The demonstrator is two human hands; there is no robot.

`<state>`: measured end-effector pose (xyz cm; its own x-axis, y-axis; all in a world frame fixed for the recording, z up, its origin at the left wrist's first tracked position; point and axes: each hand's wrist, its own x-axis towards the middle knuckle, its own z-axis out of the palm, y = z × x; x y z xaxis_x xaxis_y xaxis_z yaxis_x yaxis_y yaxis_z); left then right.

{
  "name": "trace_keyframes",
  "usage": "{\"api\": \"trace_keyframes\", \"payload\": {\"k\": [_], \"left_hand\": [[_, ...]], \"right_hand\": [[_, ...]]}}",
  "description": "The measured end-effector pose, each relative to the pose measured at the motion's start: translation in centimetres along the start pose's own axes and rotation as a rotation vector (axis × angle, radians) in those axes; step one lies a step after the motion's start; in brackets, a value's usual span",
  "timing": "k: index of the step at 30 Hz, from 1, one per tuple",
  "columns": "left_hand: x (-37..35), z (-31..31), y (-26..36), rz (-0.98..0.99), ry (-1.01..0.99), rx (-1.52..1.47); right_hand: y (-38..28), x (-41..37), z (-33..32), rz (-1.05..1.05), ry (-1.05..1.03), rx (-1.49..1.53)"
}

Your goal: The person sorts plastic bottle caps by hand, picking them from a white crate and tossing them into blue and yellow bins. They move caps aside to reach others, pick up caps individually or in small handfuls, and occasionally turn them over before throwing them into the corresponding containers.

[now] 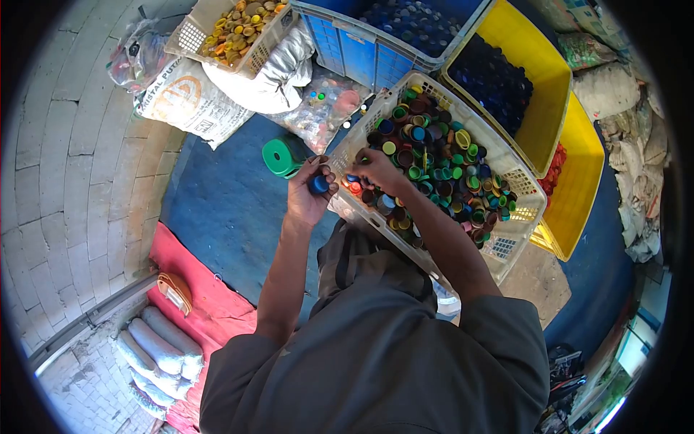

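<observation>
My left hand is turned palm up, its fingers curled round a blue bottle cap. Just beyond it is a green rounded object with a small slot in its face, partly covered by my fingers. My right hand reaches over the near left corner of a white plastic crate filled with mixed bottle caps. Its fingers are bent together among the caps, with a blue cap right at the fingertips. What they pinch I cannot tell. Red caps lie just below them.
Behind the crate stand a blue crate of blue caps and yellow bins with dark blue and red caps. A beige basket of yellow caps rests at the back left near white sacks. Blue sheeting covers the floor.
</observation>
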<state>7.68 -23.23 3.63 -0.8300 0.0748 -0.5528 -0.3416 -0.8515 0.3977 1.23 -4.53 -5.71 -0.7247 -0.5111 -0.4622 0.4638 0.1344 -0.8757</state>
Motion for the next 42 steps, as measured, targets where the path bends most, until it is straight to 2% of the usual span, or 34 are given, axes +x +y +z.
{"api": "trace_keyframes", "payload": {"k": [2,6,9,12,18,21,24,27,29,30,32,33,34,35,39,42], "left_hand": [[-0.1,0.0,-0.1,0.003,0.005,-0.004],[0.1,-0.2,-0.3,0.001,-0.003,0.01],[0.2,-0.4,-0.4,-0.004,-0.004,0.036],[0.1,-0.5,-0.3,-0.012,0.009,0.029],[0.1,0.0,-0.2,-0.032,0.032,0.03],[0.5,0.4,0.0,-0.034,0.025,0.048],[0.9,0.7,-0.2,-0.046,0.03,0.071],[1.3,1.1,-0.5,-0.045,0.018,0.14],[1.5,1.4,-0.5,-0.013,-0.026,0.246],[1.4,1.9,-0.6,0.014,-0.006,0.422],[1.5,3.4,-1.3,0.07,0.019,0.768],[2.3,3.3,-2.3,0.252,-0.044,1.079],[2.6,4.1,-2.8,0.562,-0.234,1.386],[2.6,4.9,-3.6,0.591,-0.326,1.396],[2.2,10.2,-6.5,0.712,-0.583,1.529],[2.8,12.6,-8.4,0.634,-0.706,1.621]], "right_hand": [[-0.1,0.1,1.0,-0.34,0.1,-0.751],[-0.3,0.6,3.0,-0.093,0.005,-1.229],[0.0,0.3,3.4,-0.141,0.037,-1.313],[-1.1,0.3,3.7,-0.02,-0.087,-1.326],[0.2,1.6,3.7,-0.146,-0.086,-1.509],[-0.5,1.0,2.5,-0.217,-0.125,-1.395],[-1.3,-0.4,2.2,-0.207,-0.133,-1.471],[-0.4,-1.0,1.2,-0.238,-0.021,-1.232],[-0.6,-1.9,0.0,-0.305,0.139,-0.901],[-1.1,-2.8,-0.6,-0.335,0.22,-0.734],[-3.1,-5.2,-1.7,-0.228,0.301,-0.268],[-4.1,-6.6,-2.1,-0.179,0.354,-0.039],[-5.0,-7.8,-2.6,-0.137,0.402,0.192],[-5.4,-9.0,-3.1,-0.155,0.37,0.483],[-5.3,-12.9,-4.5,-0.171,0.447,0.715],[-5.0,-15.4,-5.5,-0.226,0.549,0.792]]}}
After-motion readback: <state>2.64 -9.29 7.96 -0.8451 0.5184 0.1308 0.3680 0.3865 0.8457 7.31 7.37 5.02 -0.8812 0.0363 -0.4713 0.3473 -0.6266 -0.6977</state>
